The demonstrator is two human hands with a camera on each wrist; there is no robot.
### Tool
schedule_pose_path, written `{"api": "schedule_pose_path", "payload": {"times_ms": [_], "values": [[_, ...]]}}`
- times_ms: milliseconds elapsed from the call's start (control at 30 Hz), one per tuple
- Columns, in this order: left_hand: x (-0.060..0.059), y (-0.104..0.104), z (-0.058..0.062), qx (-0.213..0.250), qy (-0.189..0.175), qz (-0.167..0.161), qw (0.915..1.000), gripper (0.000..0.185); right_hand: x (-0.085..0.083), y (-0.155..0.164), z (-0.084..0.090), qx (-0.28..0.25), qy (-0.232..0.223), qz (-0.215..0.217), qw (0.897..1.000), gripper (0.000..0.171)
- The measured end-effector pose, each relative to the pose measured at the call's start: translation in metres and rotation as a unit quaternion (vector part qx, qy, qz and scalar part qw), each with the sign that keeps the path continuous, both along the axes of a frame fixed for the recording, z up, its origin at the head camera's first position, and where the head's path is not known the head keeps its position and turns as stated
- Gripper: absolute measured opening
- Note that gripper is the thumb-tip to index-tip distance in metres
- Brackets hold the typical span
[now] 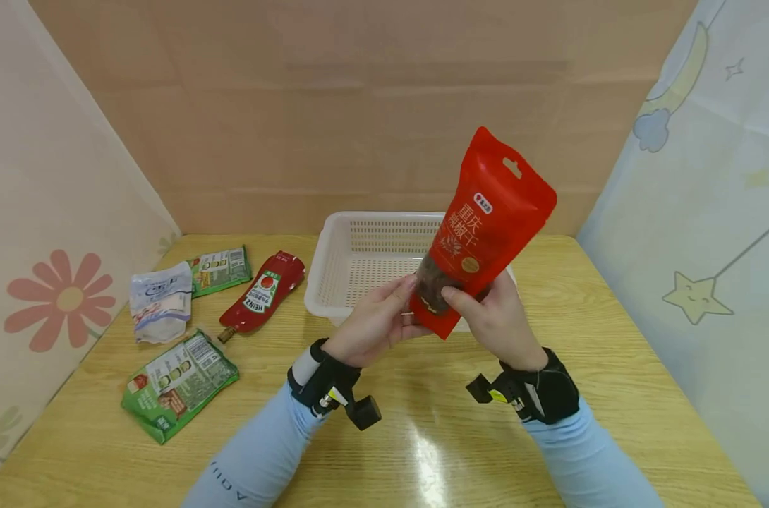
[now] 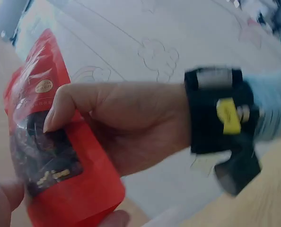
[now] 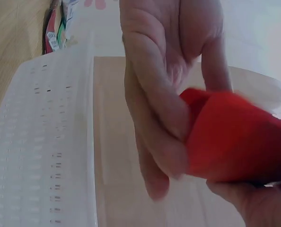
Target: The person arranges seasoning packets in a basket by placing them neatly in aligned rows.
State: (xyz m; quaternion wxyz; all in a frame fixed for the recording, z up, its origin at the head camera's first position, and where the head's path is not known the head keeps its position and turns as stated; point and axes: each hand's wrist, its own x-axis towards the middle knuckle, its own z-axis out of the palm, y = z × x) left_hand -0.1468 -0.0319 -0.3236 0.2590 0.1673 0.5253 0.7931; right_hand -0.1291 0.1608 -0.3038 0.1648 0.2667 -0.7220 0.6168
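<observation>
Nearest the head camera: two light-blue sleeves with black wrist straps, above the wooden table. Left hand and right hand both gripping the lower end of a red pouch, held up tilted in front of the white basket, clear of the table. Thumbs pressed on the pouch's front near its dark window, fingers curled behind.

Off to the left on the table: ketchup pouch, white packet, a green packet nearer the edge, and another green packet at the back.

Only from the left wrist view: right hand seen side-on, thumb laid across the red pouch over the dark contents behind the window; a left fingertip at the frame's bottom left edge.

Only from the right wrist view: left hand's fingers wrapped over the pouch's bottom corner, and the basket's perforated wall below.
</observation>
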Motion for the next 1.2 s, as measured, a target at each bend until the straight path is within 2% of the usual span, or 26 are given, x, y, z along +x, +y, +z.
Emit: {"api": "schedule_pose_path", "payload": {"times_ms": [100,200,300,400,567,700,867,1000,1200], "values": [[0.001,0.005,-0.006,0.044,-0.038,-0.006,0.9983,0.05,0.0,-0.001,0.001,-0.017,-0.012,0.006,1.0,0.055],[0.003,0.008,-0.01,0.064,-0.062,0.009,0.996,0.048,0.002,0.001,0.005,-0.013,-0.06,0.0,0.998,0.056],[0.005,0.01,-0.013,0.078,-0.072,0.024,0.9941,0.046,0.006,0.006,0.011,0.017,-0.115,-0.009,0.993,0.056],[0.009,0.012,-0.015,0.089,-0.069,0.034,0.993,0.041,0.008,0.013,0.02,0.036,-0.143,-0.019,0.989,0.055],[0.013,0.014,-0.014,0.084,-0.066,0.064,0.9922,0.037,0.008,0.026,0.039,0.021,-0.131,-0.023,0.991,0.052],[0.014,0.014,-0.013,0.086,-0.06,0.087,0.9907,0.036,0.005,0.041,0.058,0.012,-0.119,0.003,0.993,0.049],[0.012,0.012,-0.014,0.088,-0.039,0.115,0.9886,0.035,-0.001,0.051,0.077,0.022,-0.136,0.01,0.99,0.049],[0.01,0.011,-0.015,0.084,-0.039,0.113,0.9893,0.035,-0.007,0.048,0.086,0.058,-0.155,-0.017,0.986,0.056],[0.002,0.004,-0.011,0.078,-0.04,0.108,0.9903,0.032,-0.013,0.039,0.099,0.079,-0.163,-0.025,0.983,0.057]]}}
